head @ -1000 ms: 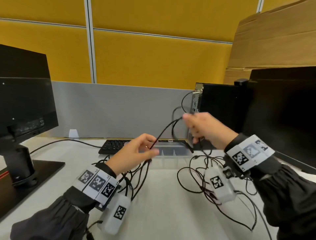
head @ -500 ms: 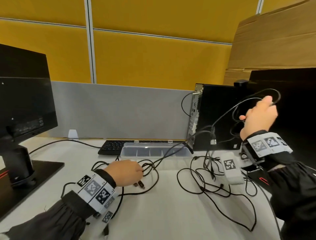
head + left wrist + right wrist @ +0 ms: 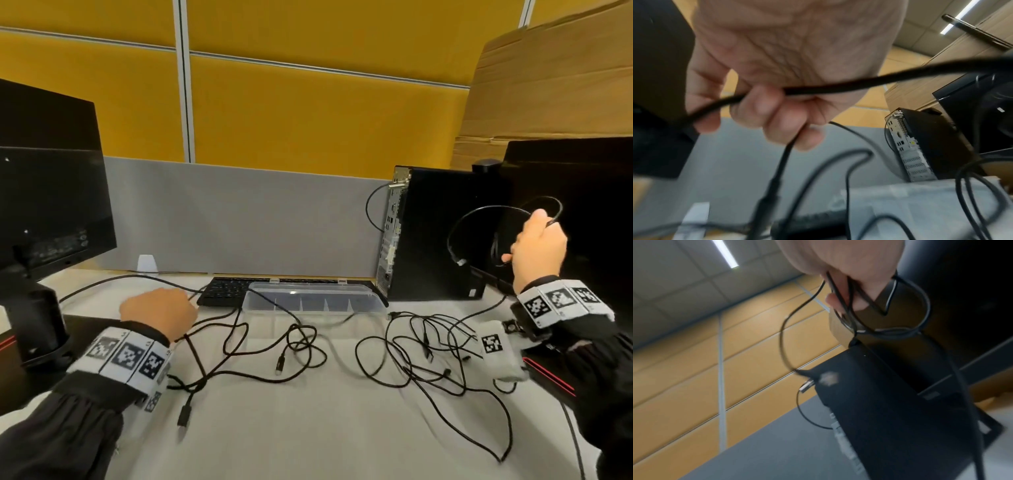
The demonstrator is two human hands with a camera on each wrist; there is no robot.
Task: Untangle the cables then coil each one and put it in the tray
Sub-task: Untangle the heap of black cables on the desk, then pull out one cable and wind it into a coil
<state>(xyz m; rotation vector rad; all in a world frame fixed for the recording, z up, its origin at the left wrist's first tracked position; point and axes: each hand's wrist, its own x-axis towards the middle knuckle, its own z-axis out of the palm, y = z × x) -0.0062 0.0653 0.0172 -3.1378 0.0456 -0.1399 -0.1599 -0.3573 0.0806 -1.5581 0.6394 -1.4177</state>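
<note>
My right hand (image 3: 537,250) is raised in front of the black computer tower and grips a thin black cable (image 3: 479,214) that loops free, its silver plug (image 3: 460,262) dangling; the right wrist view shows the loops (image 3: 918,308) through my curled fingers. My left hand (image 3: 159,313) is low over the desk at the left, fingers curled round black cables (image 3: 830,88). A loose tangle of black cables (image 3: 298,346) lies mid-desk and another pile of cables (image 3: 431,349) at the right. The clear divided tray (image 3: 311,301) sits behind them, nothing visible inside.
A black keyboard (image 3: 226,291) lies behind the tray. A monitor on a stand (image 3: 44,212) is at the left, a computer tower (image 3: 435,233) and second monitor (image 3: 589,205) at the right. A grey partition (image 3: 239,219) closes the back of the white desk (image 3: 308,428).
My right hand pulled its cable up and to the right until the plug end came free of the pile. My left hand dropped to the desk and moved left with its cables.
</note>
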